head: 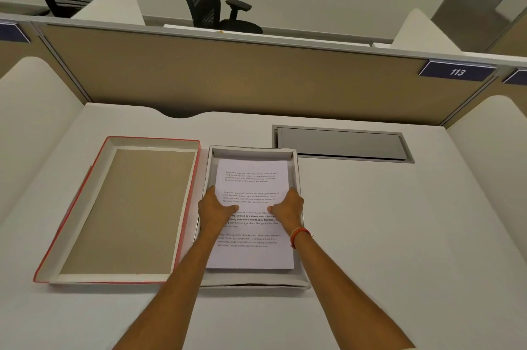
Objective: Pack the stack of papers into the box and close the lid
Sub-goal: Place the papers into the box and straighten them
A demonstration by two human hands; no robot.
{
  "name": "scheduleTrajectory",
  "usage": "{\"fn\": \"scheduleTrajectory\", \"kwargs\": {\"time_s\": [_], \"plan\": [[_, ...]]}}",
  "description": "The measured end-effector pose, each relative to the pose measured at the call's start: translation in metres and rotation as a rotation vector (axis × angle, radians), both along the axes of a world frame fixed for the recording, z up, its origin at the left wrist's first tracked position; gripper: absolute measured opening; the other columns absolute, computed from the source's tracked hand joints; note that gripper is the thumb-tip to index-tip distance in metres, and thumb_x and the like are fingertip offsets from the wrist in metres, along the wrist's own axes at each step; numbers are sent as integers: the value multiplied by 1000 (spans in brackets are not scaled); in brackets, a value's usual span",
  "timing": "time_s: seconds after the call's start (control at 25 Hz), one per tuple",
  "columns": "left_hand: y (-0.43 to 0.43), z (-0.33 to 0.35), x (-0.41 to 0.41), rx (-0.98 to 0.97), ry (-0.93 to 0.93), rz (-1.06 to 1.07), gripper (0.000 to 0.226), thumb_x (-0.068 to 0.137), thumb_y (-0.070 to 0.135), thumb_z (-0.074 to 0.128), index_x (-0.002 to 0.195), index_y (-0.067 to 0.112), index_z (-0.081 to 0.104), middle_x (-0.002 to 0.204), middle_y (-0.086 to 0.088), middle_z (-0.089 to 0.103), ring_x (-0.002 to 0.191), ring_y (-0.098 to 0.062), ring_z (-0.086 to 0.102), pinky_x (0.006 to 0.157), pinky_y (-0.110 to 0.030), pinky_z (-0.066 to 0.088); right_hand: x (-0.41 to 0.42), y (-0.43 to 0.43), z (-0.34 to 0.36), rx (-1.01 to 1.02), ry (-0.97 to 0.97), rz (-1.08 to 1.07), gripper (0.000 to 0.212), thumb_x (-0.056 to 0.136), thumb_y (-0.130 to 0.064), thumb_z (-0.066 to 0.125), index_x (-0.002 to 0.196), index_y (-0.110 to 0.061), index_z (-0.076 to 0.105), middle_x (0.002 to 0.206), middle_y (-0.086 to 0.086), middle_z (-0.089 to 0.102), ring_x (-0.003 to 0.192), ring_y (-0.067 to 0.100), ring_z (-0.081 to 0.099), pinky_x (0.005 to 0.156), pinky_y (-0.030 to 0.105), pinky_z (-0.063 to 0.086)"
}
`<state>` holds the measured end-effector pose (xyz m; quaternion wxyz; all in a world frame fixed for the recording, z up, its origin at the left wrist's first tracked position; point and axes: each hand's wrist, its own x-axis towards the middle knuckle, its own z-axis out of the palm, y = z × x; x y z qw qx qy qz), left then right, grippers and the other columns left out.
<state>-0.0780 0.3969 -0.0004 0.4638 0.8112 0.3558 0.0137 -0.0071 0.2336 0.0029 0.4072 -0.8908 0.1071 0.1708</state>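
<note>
A white stack of printed papers [251, 175] lies inside the open white box [296, 167] at the middle of the desk. My left hand [212, 211] grips the stack's left edge, thumb on the top sheet. My right hand [288, 208] grips the right edge the same way; an orange thread band circles that wrist. The lid [128, 207] lies upside down to the left of the box, touching it, with a red outer rim and a brown cardboard inside.
A grey cable hatch [342, 143] is set into the white desk [399, 235] behind the box on the right. A tan partition [228, 73] with a "113" label closes the far side. White side dividers flank the desk. Two black chairs stand beyond.
</note>
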Motion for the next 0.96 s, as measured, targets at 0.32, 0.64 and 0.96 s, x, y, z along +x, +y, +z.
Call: {"fn": "scheduleTrajectory", "kwargs": {"time_s": [0.32,0.64,0.96], "plan": [[4,0,1,-40,8,18,61,68,20,89,114,1,53,123,-18,66,110,-36,65,90,-45,57,4,-9,5,86,65,-22,49,70,0,83,102,-5,46,119,20,61,107,33,64,87,40,58],[5,-1,1,-63,11,6,66,67,20,89,120,3,53,128,-17,64,114,-37,63,97,-51,54,6,-10,4,140,85,-52,49,70,0,84,98,-8,45,120,19,61,107,32,64,88,40,58],[5,15,-3,-18,59,-79,70,69,19,88,124,1,49,130,-18,61,118,-36,61,98,-48,53,7,-14,9,72,84,55,49,70,-7,85,103,-5,49,120,19,61,108,31,63,82,31,55]]}}
